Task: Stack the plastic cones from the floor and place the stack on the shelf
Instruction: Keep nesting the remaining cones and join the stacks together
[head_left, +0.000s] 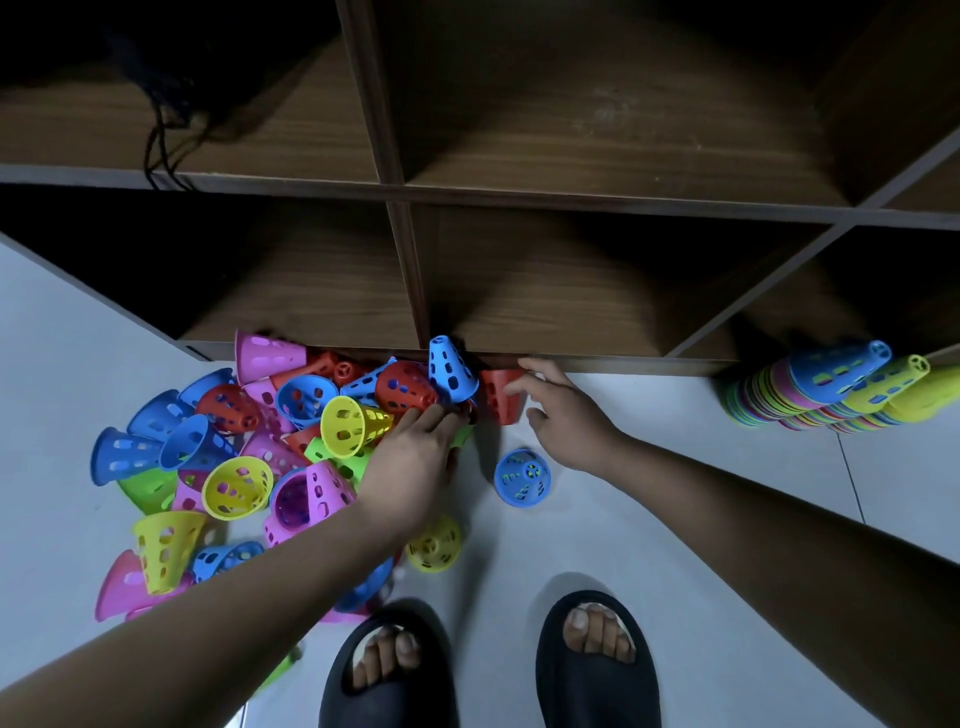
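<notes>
Reaching down toward the floor (675, 519), the right hand (563, 410) spreads its fingers (519, 387), loosely bent. The tips touch the side of a red cone (498, 402) that lies against the foot of the shelf (519, 197), and the thumb hangs clear below it, so nothing is clasped yet.

The left hand (415, 457) stretches its fingers (428, 418) forward into the edge of the cone pile (234, 457). Their tips sit at the base of a red perforated cone (402, 387) lying on its side, just beside an upright blue cone (451, 369). A green cone (462, 435) peeks out from under the hand. Whether these fingers grip anything cannot be told, as the tips are buried among the cones.

Between the two forearms a lone blue cone (522, 477) stands on the floor, seen from above. A yellow cone (434, 543) lies just below the left wrist. To the left the pile spreads out in pink, blue, yellow, red and green, most cones tipped on their sides, some nested.

At the far right, stacked cones (810, 400) lie on their sides by the shelf's bottom edge, with blue and yellow ones at the ends.

The shelf's wooden compartments are dark, and a dark cord (161, 140) hangs in the upper left one. At the bottom edge are two feet in black slippers (395, 670).
</notes>
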